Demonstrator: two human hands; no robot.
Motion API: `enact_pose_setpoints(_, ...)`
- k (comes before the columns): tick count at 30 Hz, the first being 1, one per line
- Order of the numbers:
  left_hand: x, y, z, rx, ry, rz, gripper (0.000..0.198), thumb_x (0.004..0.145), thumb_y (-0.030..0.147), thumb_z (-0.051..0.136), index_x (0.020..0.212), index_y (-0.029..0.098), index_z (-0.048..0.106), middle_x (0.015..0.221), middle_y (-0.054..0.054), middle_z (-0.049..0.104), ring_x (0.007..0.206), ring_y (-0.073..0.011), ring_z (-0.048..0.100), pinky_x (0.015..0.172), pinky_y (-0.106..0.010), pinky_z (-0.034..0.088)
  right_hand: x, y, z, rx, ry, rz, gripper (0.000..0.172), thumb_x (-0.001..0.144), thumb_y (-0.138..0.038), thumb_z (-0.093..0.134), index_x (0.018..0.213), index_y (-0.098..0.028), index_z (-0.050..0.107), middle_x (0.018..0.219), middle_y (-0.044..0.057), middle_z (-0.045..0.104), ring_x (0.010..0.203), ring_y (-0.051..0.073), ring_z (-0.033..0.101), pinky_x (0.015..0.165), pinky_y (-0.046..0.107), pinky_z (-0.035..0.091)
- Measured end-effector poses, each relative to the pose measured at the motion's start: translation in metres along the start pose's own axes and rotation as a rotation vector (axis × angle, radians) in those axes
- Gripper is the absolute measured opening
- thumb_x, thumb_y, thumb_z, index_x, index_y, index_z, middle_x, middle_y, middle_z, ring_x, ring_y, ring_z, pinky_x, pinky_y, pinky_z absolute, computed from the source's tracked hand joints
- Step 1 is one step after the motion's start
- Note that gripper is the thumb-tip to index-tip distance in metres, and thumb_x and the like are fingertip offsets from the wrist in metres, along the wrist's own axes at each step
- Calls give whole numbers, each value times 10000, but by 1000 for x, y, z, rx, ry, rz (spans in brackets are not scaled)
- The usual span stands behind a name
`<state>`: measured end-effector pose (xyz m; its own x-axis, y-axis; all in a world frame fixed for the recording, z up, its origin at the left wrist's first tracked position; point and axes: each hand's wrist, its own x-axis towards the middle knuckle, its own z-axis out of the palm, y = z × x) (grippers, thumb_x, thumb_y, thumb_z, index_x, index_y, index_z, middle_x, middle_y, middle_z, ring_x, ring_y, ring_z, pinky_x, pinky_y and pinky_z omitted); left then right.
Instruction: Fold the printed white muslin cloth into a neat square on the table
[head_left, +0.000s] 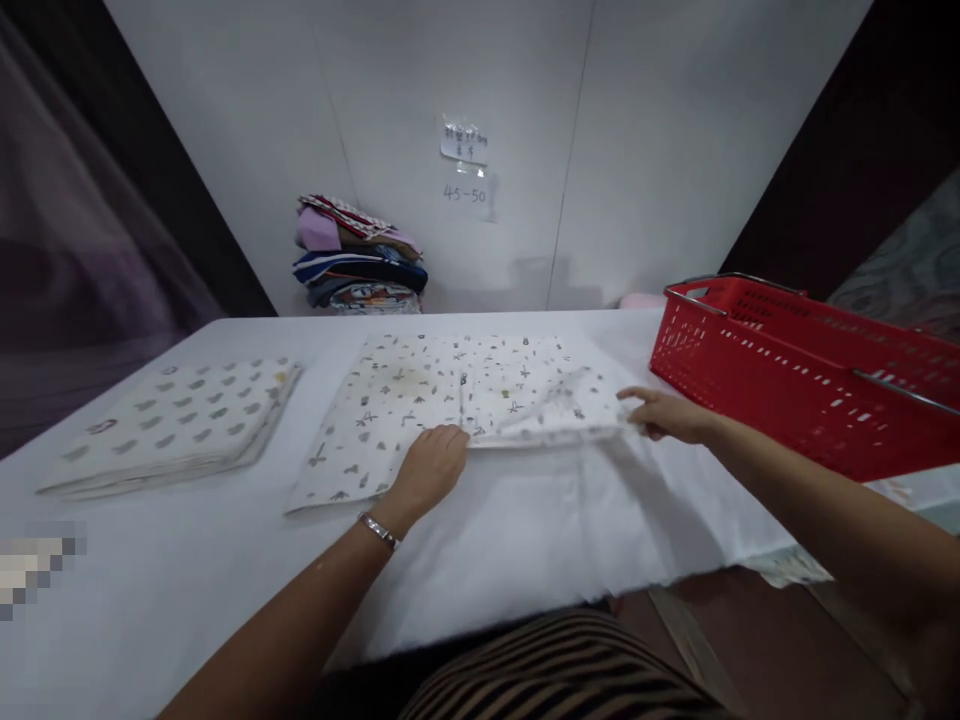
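— Pressing what, that left hand [427, 465]?
— In the head view it is lying palm-down, fingers loosely spread, on the printed cloth [450, 385], gripping nothing; the cloth is lying mid-table [525, 530].
— The right hand [664, 412]?
— It is touching the cloth's right edge beside the red basket [787, 370]; grip unclear.

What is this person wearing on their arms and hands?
No sleeves or gloves show: the left hand and right hand are bare, as are both arms. A slim silver-coloured bracelet circles the left wrist; nothing shows on the right wrist.
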<state>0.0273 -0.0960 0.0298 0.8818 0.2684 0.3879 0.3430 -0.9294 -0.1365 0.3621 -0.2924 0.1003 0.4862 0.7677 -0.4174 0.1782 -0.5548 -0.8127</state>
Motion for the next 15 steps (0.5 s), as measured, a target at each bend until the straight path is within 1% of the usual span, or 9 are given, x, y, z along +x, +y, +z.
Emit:
enact_pose_setpoints(1,0,-2,1,-7,-22,10,219,848,49,378,929,161,548,902,-75,586,830,-198,538,738,-337,413,1,0,1,2,-16,25,537,695,-154,591,1223,-180,497,517,-70,456,419,69,408,396,178,302)
enact_pose_setpoints(3,-1,-5,2,-27,-62,10,259,852,32,359,974,165,544,926,-75,594,832,-191,551,735,-327,426,3,1,1,57,-22,13,598,702,-158,587,1288,-199,473,552,-55,489,442,72,425,402,180,308)
enact_pose_setpoints(5,1,-8,3,-50,-75,-41,279,860,35,351,1021,167,537,953,-80,601,860,-191,564,731,-316,443,8,4,0,144,-14,-13,647,714,-178,590,1340,-237,435,595,-43,517,469,75,446,404,177,307)
enact_pose_setpoints(7,5,-13,2,-72,-84,-87,298,869,44,339,1060,171,530,983,-84,606,882,-187,574,715,-303,461,16,8,-3,172,-33,29,635,713,-189,602,1329,-249,458,604,-36,526,479,78,456,400,177,304)
enact_pose_setpoints(9,10,-17,1,-93,-104,-90,314,871,51,335,1085,178,526,1011,-82,609,895,-179,579,697,-286,474,24,13,-6,179,-73,66,506,713,-210,616,1216,-223,566,635,-15,555,499,78,471,406,177,324)
enact_pose_setpoints(11,12,-21,1,-116,-131,-75,314,866,54,342,1083,183,529,1002,-73,614,886,-169,584,676,-267,478,32,19,-9,199,-105,75,318,711,-239,623,1023,-183,652,687,12,592,526,79,491,414,175,353)
enact_pose_setpoints(13,12,-24,2,-145,-165,-58,310,862,53,349,1074,188,530,976,-60,618,854,-156,587,635,-244,472,37,23,-10,229,-138,86,205,704,-240,620,889,-162,662,705,24,611,532,78,504,414,168,376)
enact_pose_setpoints(15,10,-29,3,-158,-202,-40,307,861,53,349,1065,195,529,968,-49,618,801,-142,585,585,-227,455,42,23,-10,262,-170,105,178,700,-218,612,862,-159,655,705,28,625,539,83,535,418,160,406)
